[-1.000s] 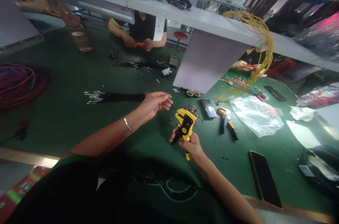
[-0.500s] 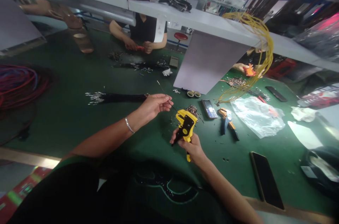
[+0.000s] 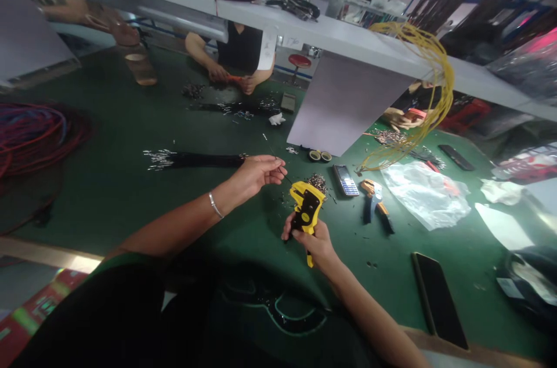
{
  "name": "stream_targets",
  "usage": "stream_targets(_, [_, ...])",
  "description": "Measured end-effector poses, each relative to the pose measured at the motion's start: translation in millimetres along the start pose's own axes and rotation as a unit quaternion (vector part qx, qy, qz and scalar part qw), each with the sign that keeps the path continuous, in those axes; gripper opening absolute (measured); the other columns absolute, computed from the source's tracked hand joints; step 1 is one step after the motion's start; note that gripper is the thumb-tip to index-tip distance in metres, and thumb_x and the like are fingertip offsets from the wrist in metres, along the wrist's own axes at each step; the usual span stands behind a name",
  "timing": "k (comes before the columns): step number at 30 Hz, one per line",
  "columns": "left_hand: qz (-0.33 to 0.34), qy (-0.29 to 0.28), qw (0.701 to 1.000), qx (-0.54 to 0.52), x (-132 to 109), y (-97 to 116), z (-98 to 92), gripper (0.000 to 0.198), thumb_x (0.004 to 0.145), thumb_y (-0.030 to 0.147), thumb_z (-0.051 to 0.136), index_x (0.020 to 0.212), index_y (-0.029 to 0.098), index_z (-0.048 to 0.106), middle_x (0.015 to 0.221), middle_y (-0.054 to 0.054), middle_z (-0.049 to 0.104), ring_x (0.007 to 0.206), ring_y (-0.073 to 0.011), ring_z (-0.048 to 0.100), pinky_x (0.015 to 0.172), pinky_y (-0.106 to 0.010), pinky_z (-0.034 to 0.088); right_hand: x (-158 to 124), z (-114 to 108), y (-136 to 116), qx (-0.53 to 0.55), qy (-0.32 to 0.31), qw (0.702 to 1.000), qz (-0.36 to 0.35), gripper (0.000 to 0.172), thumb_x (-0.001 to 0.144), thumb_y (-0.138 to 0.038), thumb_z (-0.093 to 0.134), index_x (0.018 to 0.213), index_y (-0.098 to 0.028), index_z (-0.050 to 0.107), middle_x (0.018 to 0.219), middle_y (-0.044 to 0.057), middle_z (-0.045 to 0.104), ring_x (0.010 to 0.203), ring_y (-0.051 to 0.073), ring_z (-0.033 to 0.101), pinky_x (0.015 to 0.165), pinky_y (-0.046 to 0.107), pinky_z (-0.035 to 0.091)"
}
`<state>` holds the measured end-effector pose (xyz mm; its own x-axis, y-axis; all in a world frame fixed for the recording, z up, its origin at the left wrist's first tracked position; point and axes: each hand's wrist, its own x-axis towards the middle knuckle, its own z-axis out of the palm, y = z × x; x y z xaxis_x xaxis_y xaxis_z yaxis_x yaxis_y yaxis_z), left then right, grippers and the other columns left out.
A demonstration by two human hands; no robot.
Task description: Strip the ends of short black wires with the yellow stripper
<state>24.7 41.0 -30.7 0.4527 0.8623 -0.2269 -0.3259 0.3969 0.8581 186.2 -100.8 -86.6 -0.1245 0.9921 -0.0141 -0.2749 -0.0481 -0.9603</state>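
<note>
The left hand (image 3: 256, 175) pinches a thin dark wire (image 3: 274, 154) between thumb and fingertips, at nine o'clock from the yellow-and-black plastic wire stripper (image 3: 307, 205) wrapped in the right hand (image 3: 311, 243), the wire's end seemingly needing to enter its jaws.

A keypad mobile phone (image 3: 345, 180) and orange-and-blue pliers (image 3: 374, 205) lie on the green surface (image 3: 108, 205), near a clear plastic bag (image 3: 422, 195). A black smartphone (image 3: 438, 300) sits near the front edge. A yellow wire bundle (image 3: 441, 75) drapes over a white shelf (image 3: 331, 31); a red-and-blue wire coil (image 3: 35, 139) lies far left. A co-worker (image 3: 239, 50) sits across the surface.
</note>
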Motion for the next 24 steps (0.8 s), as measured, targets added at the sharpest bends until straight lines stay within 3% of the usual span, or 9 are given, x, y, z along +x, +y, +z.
stream_targets(16, [-0.001,0.011,1.000,0.004,6.8,-7.2,-4.4,0.012,0.087,0.011,0.058,0.082,0.008,0.069,0.068,-0.008,0.068,0.053,-0.0104,0.060,0.057,-0.025,0.047,0.1,1.2,10.8,0.016,0.013,0.999,0.028,0.027,0.074,-0.038,0.074,0.082,-0.018,0.058,0.054,-0.002,0.057,0.046,0.014,0.052,0.049,0.030,0.046])
stream_targets(22, [-0.009,-0.007,0.997,-0.080,7.8,-11.2,-5.2,0.013,0.088,0.009,0.055,0.093,0.010,0.068,0.077,-0.010,0.069,0.069,-0.0158,0.067,0.074,-0.034,0.053,-0.8,6.9,15.4,-0.052,0.031,0.997,0.049,0.028,0.074,-0.039,0.072,0.081,-0.018,0.055,0.053,-0.004,0.054,0.044,0.012,0.049,0.048,0.027,0.042])
stream_targets(24, [-0.015,-0.028,0.994,-0.107,6.2,-10.1,-3.6,0.014,0.088,0.008,0.054,0.091,0.009,0.067,0.074,-0.008,0.067,0.067,-0.0150,0.065,0.070,-0.032,0.053,-2.9,9.7,17.2,-0.080,0.035,0.994,0.059,0.027,0.074,-0.037,0.071,0.081,-0.018,0.054,0.053,-0.005,0.053,0.045,0.011,0.048,0.047,0.026,0.041])
